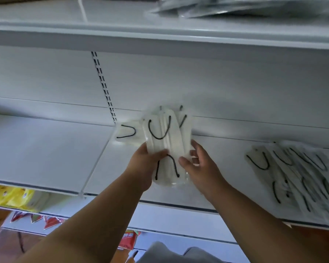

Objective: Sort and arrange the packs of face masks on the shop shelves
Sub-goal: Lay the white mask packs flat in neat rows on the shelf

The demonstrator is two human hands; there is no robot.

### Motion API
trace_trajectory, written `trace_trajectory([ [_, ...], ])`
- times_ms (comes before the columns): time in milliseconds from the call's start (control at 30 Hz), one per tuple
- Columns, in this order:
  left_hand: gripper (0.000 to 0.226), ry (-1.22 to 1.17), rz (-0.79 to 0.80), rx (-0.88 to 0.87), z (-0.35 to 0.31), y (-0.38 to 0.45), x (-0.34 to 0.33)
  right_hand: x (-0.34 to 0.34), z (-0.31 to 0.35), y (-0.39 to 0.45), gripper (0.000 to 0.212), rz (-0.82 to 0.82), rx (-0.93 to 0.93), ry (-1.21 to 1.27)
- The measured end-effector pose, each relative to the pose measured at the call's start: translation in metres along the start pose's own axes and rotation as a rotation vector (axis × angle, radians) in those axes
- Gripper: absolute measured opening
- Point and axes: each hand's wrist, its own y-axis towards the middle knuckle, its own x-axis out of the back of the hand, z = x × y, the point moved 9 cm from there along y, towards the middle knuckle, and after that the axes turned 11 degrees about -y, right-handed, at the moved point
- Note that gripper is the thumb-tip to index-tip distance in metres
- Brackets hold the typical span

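Head view: both hands, left hand (145, 158) and right hand (197, 162), clamp an upright bundle of mask packs (165, 141), long axis pointing away over the shelf (46, 149)

mask packs (167, 141): white, black loops | shelf (46, 149): white | packets (11, 196): yellow

We hold a bundle of packs (165, 143) over the middle shelf (46, 149), left hand (142, 164) on its left, right hand (199, 164) on its right. A row of packs (296, 175) lies on the shelf at right. More packs (245, 6) lie on the top shelf (84, 33) above.
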Motion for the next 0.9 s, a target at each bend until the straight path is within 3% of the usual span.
trace_trajectory([
  [100,0.034,-0.298,-0.025,-0.047,-0.028,0.006,0.034,-0.036,-0.003,-0.003,0.086,0.109,-0.162,0.297],
  [133,0.039,-0.359,0.018,-0.062,-0.035,0.007,0.039,-0.055,0.0,-0.005,0.089,0.183,-0.192,0.421],
  [200,0.045,-0.433,0.089,-0.039,-0.043,0.006,0.041,-0.088,0.018,-0.005,0.071,0.259,-0.181,0.599],
  [300,0.031,-0.47,0.125,0.017,-0.05,-0.004,0.052,-0.108,0.043,0.0,0.043,0.162,-0.125,0.762],
  [467,0.031,-0.642,0.027,-0.036,-0.075,0.009,0.136,-0.081,0.036,0.013,0.017,-0.074,-0.043,0.373],
  [533,0.04,-0.497,0.033,-0.084,-0.084,0.013,0.158,-0.068,0.027,0.018,0.018,-0.108,-0.035,0.273],
  [667,0.075,0.085,0.088,-0.055,-0.071,0.018,0.169,-0.059,0.012,0.022,0.036,-0.084,-0.078,0.087],
  [700,0.074,0.19,0.085,-0.046,-0.065,0.018,0.17,-0.062,0.008,0.023,0.038,-0.05,-0.072,0.072],
  [800,0.04,0.374,0.011,-0.061,-0.059,0.015,0.174,-0.066,-0.004,0.018,0.051,-0.036,-0.075,0.075],
  [900,0.047,0.53,-0.025,-0.126,-0.063,0.014,0.177,-0.064,-0.008,0.014,0.05,-0.08,-0.076,0.11],
])
